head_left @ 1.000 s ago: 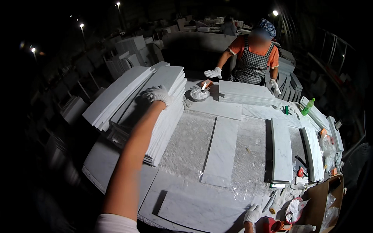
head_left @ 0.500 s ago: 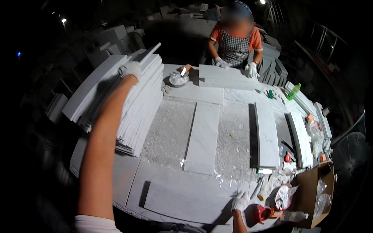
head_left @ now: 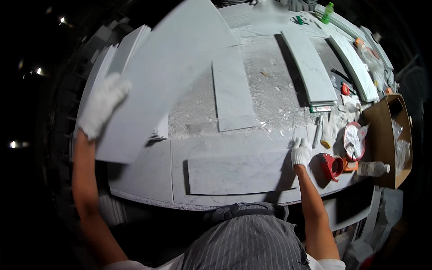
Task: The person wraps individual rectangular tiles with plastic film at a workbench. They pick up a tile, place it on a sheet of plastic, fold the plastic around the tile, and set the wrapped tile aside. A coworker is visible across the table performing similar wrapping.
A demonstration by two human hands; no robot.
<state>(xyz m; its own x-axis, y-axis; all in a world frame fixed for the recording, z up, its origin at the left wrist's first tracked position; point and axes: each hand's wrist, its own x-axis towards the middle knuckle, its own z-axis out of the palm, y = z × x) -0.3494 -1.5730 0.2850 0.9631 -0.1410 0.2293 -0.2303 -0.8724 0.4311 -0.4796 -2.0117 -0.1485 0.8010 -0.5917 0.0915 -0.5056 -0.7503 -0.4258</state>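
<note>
My left hand (head_left: 105, 105), in a white knit glove and blurred by motion, is closed on the left edge of a large white stone slab (head_left: 166, 58). The slab is tilted up over the left of the table and hides much of the stack behind it. A long marbled slab (head_left: 243, 173) lies flat near the front edge. Beside its right end rests my gloved right hand (head_left: 300, 154), fingers stretched forward and apart, nothing held. Farther back, another marbled slab (head_left: 234, 92) lies lengthwise on the grey, gritty surface.
Upright slabs (head_left: 128, 49) stand at the left. Stacked strips (head_left: 310, 67) and another strip (head_left: 353, 67) lie toward the right. A red tape dispenser (head_left: 330, 166), a clear bottle (head_left: 373, 168), a red-rimmed bowl (head_left: 354, 141) and a cardboard box (head_left: 387, 148) crowd the right front. A green bottle (head_left: 327, 12) stands far back.
My left hand has come back from the stack toward me, with a white slab lifted in it. My right hand stays by the front slab's right end. The view has tipped downward.
</note>
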